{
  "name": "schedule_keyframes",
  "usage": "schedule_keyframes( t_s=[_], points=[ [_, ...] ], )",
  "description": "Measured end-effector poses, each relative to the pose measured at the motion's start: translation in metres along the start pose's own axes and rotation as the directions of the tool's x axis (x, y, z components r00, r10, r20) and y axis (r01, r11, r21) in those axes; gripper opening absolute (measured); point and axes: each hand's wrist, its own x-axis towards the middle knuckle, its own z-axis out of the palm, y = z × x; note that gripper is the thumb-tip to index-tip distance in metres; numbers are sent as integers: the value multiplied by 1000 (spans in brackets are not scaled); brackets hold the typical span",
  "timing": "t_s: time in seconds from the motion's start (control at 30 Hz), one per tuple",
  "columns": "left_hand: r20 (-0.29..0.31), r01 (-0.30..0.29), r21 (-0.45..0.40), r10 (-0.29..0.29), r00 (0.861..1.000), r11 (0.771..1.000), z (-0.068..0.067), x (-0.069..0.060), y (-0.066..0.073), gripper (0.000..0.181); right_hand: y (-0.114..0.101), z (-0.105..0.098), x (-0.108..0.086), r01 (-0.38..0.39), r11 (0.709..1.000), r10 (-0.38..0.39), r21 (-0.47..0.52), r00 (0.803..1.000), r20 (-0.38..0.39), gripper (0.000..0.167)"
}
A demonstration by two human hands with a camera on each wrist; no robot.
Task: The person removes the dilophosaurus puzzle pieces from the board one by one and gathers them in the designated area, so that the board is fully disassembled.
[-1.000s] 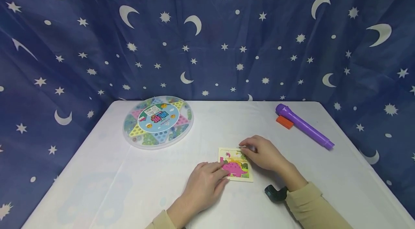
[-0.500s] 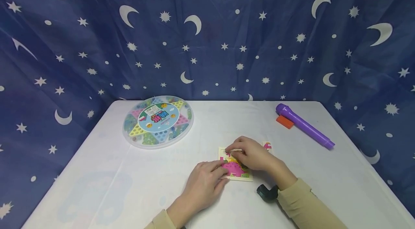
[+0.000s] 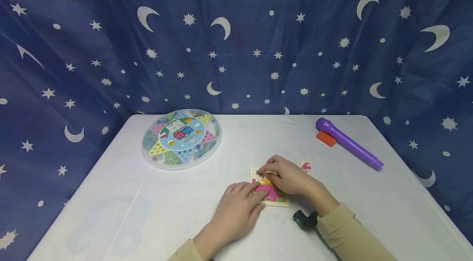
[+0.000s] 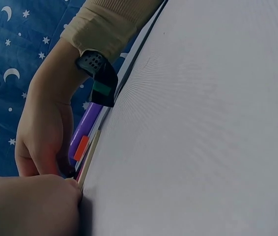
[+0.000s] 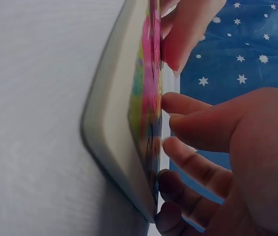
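A small dinosaur jigsaw puzzle (image 3: 271, 192) in a pale frame lies on the white table. My left hand (image 3: 236, 209) rests on its left side in the head view, fingers across the picture and thumb by the front edge. Over the upper part of the puzzle is my right hand (image 3: 286, 174), its thumb and forefinger close together on the surface. In the right wrist view the puzzle (image 5: 151, 73) is edge-on, with the right hand (image 5: 217, 147) touching its face. Whether a piece is pinched there is hidden. One loose puzzle piece (image 3: 306, 166) lies beyond the right wrist.
A round game board with marbles (image 3: 181, 139) lies at the back left of the table (image 3: 166, 211). A purple toy microphone (image 3: 349, 144) and an orange block (image 3: 326, 139) are at the back right. A starry blue curtain (image 3: 244, 39) hangs behind.
My right hand has moved left from the puzzle's upper right corner onto its upper part, uncovering the loose piece on the table. The left hand stays on the puzzle, its fingers shifted slightly.
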Motion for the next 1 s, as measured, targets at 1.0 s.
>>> schedule_keyframes(
  t_s=[1.0],
  points=[
    [79,40,91,-47,996,995,0,2,8,44,-6,-1,6,-34,999,34,4,999,5,28]
  ],
)
